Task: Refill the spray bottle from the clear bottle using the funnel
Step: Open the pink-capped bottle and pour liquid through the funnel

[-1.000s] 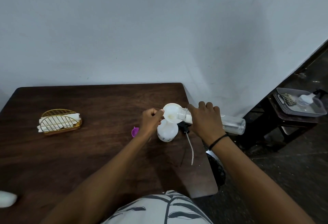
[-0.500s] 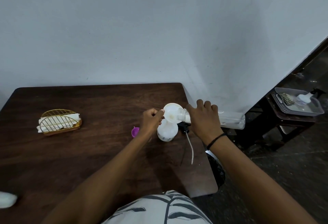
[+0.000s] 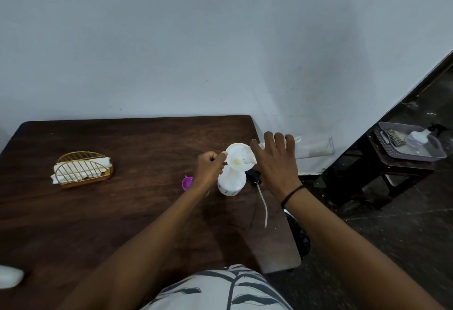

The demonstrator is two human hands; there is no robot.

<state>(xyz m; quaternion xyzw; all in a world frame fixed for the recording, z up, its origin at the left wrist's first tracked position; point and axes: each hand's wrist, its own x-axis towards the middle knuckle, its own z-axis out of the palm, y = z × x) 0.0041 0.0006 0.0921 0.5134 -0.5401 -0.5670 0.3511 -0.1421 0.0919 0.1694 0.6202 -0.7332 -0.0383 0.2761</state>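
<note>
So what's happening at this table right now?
A person is refilling a white spray bottle standing on the dark table. The left hand pinches the rim of a white funnel set in its neck. The right hand holds a clear bottle tipped on its side, mouth in the funnel. The spray head with its tube lies beside it.
</note>
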